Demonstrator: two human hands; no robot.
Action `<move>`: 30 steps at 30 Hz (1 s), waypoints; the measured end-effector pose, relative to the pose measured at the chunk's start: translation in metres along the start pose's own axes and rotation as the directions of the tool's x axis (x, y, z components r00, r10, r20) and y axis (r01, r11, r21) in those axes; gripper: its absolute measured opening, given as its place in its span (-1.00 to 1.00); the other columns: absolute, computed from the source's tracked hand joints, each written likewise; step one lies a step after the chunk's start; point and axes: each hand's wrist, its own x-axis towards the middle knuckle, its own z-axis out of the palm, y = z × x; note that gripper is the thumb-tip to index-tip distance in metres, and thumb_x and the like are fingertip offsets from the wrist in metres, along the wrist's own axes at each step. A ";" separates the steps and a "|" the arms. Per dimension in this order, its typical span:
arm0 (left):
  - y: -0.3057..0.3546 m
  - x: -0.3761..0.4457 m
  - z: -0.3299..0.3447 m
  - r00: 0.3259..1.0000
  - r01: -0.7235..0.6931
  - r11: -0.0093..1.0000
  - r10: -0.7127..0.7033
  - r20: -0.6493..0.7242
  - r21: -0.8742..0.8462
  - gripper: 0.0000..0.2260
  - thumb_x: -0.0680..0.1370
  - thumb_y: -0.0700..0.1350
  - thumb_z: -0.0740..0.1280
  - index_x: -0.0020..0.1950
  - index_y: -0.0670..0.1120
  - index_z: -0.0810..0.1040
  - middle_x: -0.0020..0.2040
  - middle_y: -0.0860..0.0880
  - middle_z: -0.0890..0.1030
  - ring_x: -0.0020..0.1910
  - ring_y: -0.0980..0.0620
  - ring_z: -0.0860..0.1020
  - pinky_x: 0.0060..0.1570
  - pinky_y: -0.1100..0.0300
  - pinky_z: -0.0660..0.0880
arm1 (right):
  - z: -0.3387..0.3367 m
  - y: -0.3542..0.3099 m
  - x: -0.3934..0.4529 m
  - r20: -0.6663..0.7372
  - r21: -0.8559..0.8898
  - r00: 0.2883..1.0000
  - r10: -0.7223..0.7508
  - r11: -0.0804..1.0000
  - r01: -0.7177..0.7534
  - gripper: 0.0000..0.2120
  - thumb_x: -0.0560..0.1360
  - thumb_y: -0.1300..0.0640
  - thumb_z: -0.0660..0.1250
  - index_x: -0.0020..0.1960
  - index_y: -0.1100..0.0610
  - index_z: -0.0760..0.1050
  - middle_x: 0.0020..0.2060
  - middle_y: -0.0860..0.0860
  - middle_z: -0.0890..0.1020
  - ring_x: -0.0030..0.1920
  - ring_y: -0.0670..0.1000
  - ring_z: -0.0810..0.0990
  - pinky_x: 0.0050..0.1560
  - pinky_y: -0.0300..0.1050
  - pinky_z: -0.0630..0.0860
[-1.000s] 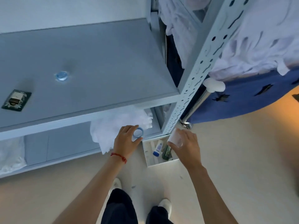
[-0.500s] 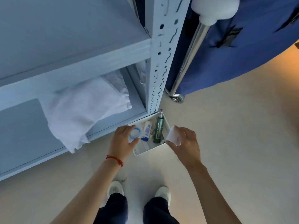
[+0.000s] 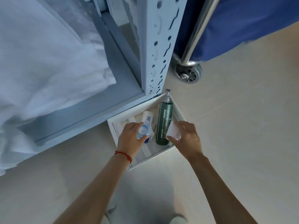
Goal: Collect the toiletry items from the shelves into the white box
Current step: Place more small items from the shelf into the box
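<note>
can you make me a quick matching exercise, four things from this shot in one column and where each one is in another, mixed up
Things:
1. green bottle
2. round blue-rimmed container
3. small white container
4. red string bracelet

Places:
A. in the right hand
B. on the left wrist
C. lying in the white box
D. in the left hand

Pairs: 1-C, 2-D, 3-A, 4-B

You're looking through cool, soft daylight with no hard glare. A faint shadow falls on the floor [image 3: 142, 196] below your arms. The wide lens bends the shelf post [image 3: 157, 46] and stretches the edges. The white cloth [image 3: 40, 65] at left smears, perhaps from head motion. The green bottle [image 3: 164, 125] label reads sharply.
</note>
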 end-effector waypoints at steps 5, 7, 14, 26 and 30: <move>-0.033 0.024 0.054 1.000 0.011 1.000 -0.011 0.000 -0.012 -0.61 0.40 -0.16 0.43 0.20 -0.18 0.47 0.12 -0.18 0.53 0.12 -0.12 0.43 0.03 0.22 0.34 | 0.049 0.036 0.025 -0.048 -0.012 0.999 -0.016 1.000 0.016 -0.41 0.32 0.04 0.49 0.29 0.13 0.39 0.21 0.11 0.49 0.21 0.15 0.38 0.06 0.13 0.49; -0.042 0.031 0.069 1.000 0.021 1.000 -0.021 0.012 -0.009 -0.60 0.42 -0.15 0.41 0.22 -0.17 0.45 0.14 -0.18 0.52 0.13 -0.10 0.41 0.02 0.27 0.27 | 0.060 0.043 0.031 -0.057 -0.022 0.998 -0.016 1.000 0.015 -0.41 0.32 0.04 0.49 0.28 0.13 0.39 0.20 0.10 0.49 0.20 0.15 0.38 0.02 0.14 0.50; -0.064 0.041 0.101 0.991 0.091 0.996 -0.089 0.101 -0.014 -0.58 0.42 -0.10 0.41 0.24 -0.15 0.43 0.16 -0.17 0.50 0.14 -0.09 0.40 0.06 0.17 0.35 | 0.075 0.049 0.037 -0.101 -0.114 0.995 -0.022 0.993 0.011 -0.41 0.36 0.00 0.45 0.31 0.12 0.36 0.18 0.11 0.50 0.22 0.15 0.43 0.07 0.11 0.47; -0.061 0.040 0.097 0.991 0.068 0.998 -0.069 0.111 0.018 -0.59 0.44 -0.05 0.39 0.22 -0.17 0.45 0.17 -0.16 0.54 0.14 -0.09 0.45 0.08 0.24 0.28 | 0.067 0.046 0.036 0.010 -0.302 0.997 0.080 0.951 -0.073 -0.51 0.47 -0.19 0.23 0.31 0.03 0.30 0.22 -0.02 0.50 0.20 0.05 0.46 0.05 -0.06 0.45; -0.039 0.031 0.066 0.991 0.044 0.996 -0.052 0.121 0.073 -0.60 0.48 -0.03 0.33 0.24 -0.19 0.43 0.19 -0.18 0.52 0.17 -0.11 0.44 0.17 0.11 0.34 | 0.046 0.040 0.026 -0.016 -0.267 1.000 -0.012 0.964 0.008 -0.58 0.40 -0.07 0.39 0.13 0.16 0.47 0.04 0.08 0.61 0.02 0.13 0.59 -0.14 0.01 0.55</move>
